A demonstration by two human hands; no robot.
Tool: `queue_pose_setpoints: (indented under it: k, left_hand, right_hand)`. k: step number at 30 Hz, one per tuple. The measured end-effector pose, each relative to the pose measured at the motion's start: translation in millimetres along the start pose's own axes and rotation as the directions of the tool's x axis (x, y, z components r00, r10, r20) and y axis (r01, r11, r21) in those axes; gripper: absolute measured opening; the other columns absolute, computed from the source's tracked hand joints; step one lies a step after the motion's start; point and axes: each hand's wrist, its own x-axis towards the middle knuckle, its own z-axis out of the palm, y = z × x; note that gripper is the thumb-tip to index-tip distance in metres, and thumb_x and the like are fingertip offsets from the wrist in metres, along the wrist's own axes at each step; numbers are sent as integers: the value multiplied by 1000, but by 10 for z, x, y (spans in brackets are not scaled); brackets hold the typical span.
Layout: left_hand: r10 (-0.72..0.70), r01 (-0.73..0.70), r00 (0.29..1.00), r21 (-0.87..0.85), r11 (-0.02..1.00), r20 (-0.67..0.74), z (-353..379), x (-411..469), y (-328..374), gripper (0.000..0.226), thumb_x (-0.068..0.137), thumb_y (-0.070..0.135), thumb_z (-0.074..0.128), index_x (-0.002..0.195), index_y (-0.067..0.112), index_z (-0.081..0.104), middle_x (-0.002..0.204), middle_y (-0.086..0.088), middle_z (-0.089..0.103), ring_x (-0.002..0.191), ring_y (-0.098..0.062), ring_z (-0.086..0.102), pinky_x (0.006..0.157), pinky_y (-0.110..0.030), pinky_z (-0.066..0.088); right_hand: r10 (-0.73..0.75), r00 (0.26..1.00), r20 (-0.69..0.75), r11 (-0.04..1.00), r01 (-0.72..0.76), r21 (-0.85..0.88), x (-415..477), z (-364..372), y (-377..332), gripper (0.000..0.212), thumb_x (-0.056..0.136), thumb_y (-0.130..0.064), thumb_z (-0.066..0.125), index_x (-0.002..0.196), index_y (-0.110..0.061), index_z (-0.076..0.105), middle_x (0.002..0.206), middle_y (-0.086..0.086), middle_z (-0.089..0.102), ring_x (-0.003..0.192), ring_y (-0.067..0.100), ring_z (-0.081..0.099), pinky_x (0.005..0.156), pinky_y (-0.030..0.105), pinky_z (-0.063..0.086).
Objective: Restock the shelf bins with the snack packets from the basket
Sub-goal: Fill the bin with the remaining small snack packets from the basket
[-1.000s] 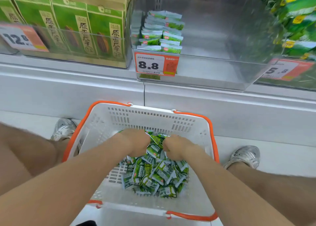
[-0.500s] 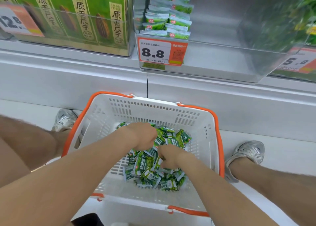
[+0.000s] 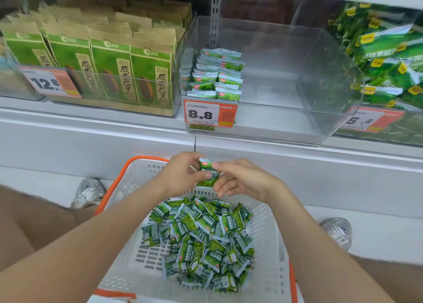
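holding: one green snack packet (image 3: 207, 174), upright, above the far edge of the basket, pinched from both sides.
left hand (image 3: 180, 174): fingers curled round the packet's left side, thumb across its front.
right hand (image 3: 242, 181): thumb and fingertips gripping the packet's right edge.
basket (image 3: 272, 241): white with orange rim, on the floor between two grey shoes (image 3: 89, 191); heap of loose packets (image 3: 201, 241) inside, same green kind.
middle bin (image 3: 286, 78): clear, on the shelf above the basket; stacked packets (image 3: 217, 73) in two neat rows against its left wall; price tag (image 3: 209, 113) marked 8.8 on the front.
left bin (image 3: 176, 78): tall green-and-brown bags (image 3: 109, 69), upright in rows.
right bin (image 3: 343, 78): larger green bags (image 3: 384, 62), blurred.
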Motion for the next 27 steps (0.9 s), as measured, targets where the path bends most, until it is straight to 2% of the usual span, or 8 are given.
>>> queue_pose_setpoints:
  k: [4,7,10,12,15,19,23,27]
  left_hand:
    - [-66,70,997,-185,980,29,-143,15,94,30,97,12,74,117,-5,60,73,-8,46,65,-16,56,69,-37,60]
    - [15,-15,1000,-93,996,2,-175,-9,214,17,94,8,72,95,0,57,67,-4,34,62,-18,35,64,-32,37]
    - [199,-185,962,88,979,-188,-215,-90,397,10,90,14,72,99,18,69,56,11,48,54,-7,46,59,-20,39]
    - [352,-295,876,212,932,-328,-285,-164,580,5,95,22,66,98,22,69,57,11,57,56,-6,57,59,-19,43]
    - [561,-397,667,404,824,-490,-444,-198,881,18,101,27,52,102,19,68,74,9,63,66,-13,60,61,-36,49]
    - [689,-369,455,586,722,-563,-675,-87,1149,14,93,6,55,103,7,65,94,-3,61,88,-26,57,76,-41,44]
    - [752,-250,509,764,594,-419,-745,-2,1146,22,85,12,61,105,14,68,106,0,67,116,-29,60,103,-44,35]
    - [626,-121,729,847,517,-277,-690,34,1049,26,89,33,57,109,20,69,117,8,70,149,-27,39,120,-63,11]
  right_hand:
    - [-251,961,-118,932,207,-299,-97,-46,-168,30,93,-38,78,78,-13,73,66,6,66,61,13,59,62,32,47]
    - [-259,960,-108,916,209,-343,-145,-48,-309,27,89,-33,82,85,-7,76,76,9,75,72,22,74,80,47,63]
    - [-283,958,-50,884,240,-402,-267,-43,-539,30,89,-26,83,96,1,72,79,16,77,78,29,78,82,54,63]
    - [-314,948,-49,838,253,-483,-421,-26,-784,34,90,-24,82,92,5,64,72,16,75,71,27,78,78,55,63]
    - [-392,919,-49,696,262,-669,-779,-17,-1213,35,90,-25,80,88,4,60,64,9,74,61,19,76,74,51,62]
    - [-545,834,-89,655,357,-666,-1183,-195,-1593,34,90,-23,81,115,-9,61,67,11,73,57,21,74,66,44,62]
    - [-698,653,-295,703,544,-459,-1147,-403,-1701,21,92,-15,78,109,-12,67,78,16,75,65,19,71,56,37,55]
    - [-649,607,-459,749,404,-525,-723,-572,-1671,11,90,-29,78,96,-21,75,80,8,77,66,13,63,65,38,53]
